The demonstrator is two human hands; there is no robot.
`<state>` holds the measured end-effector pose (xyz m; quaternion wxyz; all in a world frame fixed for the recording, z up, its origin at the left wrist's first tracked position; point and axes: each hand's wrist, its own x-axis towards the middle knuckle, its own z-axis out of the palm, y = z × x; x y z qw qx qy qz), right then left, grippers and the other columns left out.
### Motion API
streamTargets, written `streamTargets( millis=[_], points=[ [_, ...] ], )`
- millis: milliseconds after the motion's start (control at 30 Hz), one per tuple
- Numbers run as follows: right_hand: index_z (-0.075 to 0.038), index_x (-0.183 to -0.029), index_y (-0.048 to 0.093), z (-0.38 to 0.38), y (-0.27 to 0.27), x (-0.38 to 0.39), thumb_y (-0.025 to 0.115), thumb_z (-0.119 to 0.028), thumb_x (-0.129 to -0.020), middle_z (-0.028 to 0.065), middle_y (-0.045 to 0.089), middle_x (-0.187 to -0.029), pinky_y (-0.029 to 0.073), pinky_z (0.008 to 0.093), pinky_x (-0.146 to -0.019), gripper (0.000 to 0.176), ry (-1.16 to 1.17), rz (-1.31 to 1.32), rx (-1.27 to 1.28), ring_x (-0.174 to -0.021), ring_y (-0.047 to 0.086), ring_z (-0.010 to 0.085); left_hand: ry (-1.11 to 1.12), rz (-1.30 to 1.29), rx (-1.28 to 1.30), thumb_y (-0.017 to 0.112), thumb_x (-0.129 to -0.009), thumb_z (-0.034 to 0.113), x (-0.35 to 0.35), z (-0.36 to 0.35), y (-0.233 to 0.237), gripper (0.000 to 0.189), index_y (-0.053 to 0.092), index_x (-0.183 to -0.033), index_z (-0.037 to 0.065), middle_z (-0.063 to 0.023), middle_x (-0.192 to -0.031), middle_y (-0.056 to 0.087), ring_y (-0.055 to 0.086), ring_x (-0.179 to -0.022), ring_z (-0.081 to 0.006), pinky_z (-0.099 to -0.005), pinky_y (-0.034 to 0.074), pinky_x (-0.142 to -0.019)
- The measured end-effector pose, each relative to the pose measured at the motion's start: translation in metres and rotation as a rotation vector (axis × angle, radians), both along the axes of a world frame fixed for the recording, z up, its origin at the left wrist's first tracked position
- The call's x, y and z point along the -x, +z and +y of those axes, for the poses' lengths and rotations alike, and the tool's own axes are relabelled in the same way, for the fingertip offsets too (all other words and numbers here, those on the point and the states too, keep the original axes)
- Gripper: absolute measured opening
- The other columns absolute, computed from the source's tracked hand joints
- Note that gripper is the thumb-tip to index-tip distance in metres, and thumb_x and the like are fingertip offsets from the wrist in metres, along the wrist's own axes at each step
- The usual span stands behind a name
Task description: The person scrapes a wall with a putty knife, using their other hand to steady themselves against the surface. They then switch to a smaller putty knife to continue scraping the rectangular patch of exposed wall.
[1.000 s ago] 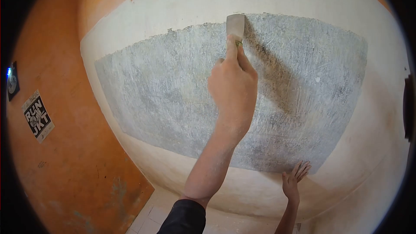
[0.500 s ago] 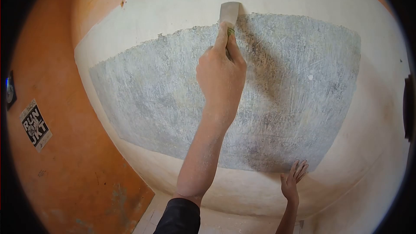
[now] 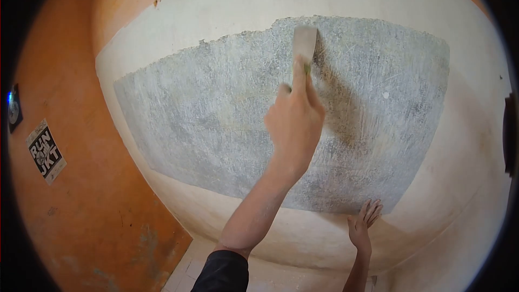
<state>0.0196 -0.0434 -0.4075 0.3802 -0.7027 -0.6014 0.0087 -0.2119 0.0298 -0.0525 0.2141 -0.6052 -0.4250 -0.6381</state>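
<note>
My left hand [image 3: 297, 124] grips a putty knife [image 3: 305, 43] by its handle, index finger stretched along it toward the blade. The wide metal blade points upward over the upper part of a grey, scraped patch [image 3: 216, 92] on the wall. Most of the handle is hidden by my fingers; a bit of green shows. My right hand [image 3: 362, 224] lies against the wall at the patch's lower right edge, with its fingers spread and holding nothing.
Pale coating [image 3: 238, 0] surrounds the grey patch, with a ragged upper border. An orange wall [image 3: 92, 205] stands at the left, bearing a black-and-white sticker [image 3: 46, 151]. A dark object [image 3: 510, 135] sits at the far right edge.
My left hand and the putty knife have moved down and slightly right, from the pale coating onto the grey patch. A little more grey shows at the upper border. My right hand stays put.
</note>
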Motion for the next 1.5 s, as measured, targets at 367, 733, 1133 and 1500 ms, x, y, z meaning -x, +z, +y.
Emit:
streamTargets(
  millis=[367, 733, 1133, 1500],
  points=[
    [-0.005, -0.162, 0.005, -0.005, -0.003, -0.002, 0.049, -0.035, -0.103, 0.0221, -0.011, -0.168, -0.012, 0.058, -0.119, 0.08, -0.025, -0.009, -0.002, -0.154, -0.014, 0.0413, -0.1, -0.174, 0.097, 0.059, -0.103, 0.023, 0.054, -0.012, 0.008, 0.03, 0.072, -0.124, 0.007, -0.0137, -0.071, 0.071, 0.054, -0.054, -0.0085, -0.0289, 0.042, -0.052],
    [-0.003, -0.161, 0.0, 0.004, -0.013, -0.004, 0.048, -0.039, -0.103, 0.0248, -0.013, -0.166, -0.012, 0.0582, -0.119, 0.083, -0.038, -0.027, -0.024, -0.153, -0.018, 0.0427, 0.003, -0.157, 0.091, 0.06, -0.1, 0.024, 0.054, -0.008, 0.03, 0.027, 0.075, -0.118, 0.01, -0.0161, -0.061, 0.065, 0.056, -0.047, -0.0159, -0.0349, 0.044, -0.051],
    [-0.007, -0.162, 0.0, 0.006, -0.015, -0.003, 0.048, -0.043, -0.103, 0.0227, -0.014, -0.167, -0.012, 0.0587, -0.118, 0.084, -0.045, -0.01, -0.018, -0.153, -0.019, 0.0419, 0.065, -0.089, 0.166, 0.06, -0.099, 0.026, 0.065, -0.024, 0.057, 0.029, 0.076, -0.116, 0.008, -0.0182, -0.065, 0.068, 0.069, -0.058, -0.0295, -0.0396, 0.05, -0.056],
    [-0.008, -0.163, 0.004, -0.007, 0.003, 0.006, 0.043, -0.049, -0.104, 0.0177, -0.012, -0.169, -0.011, 0.0612, -0.118, 0.082, -0.035, 0.066, 0.046, -0.154, -0.017, 0.0373, 0.023, -0.104, 0.219, 0.061, -0.099, 0.024, 0.059, -0.023, 0.037, 0.027, 0.076, -0.117, 0.01, -0.0181, -0.068, 0.069, 0.07, -0.059, -0.0294, -0.0387, 0.051, -0.057]
  ],
)
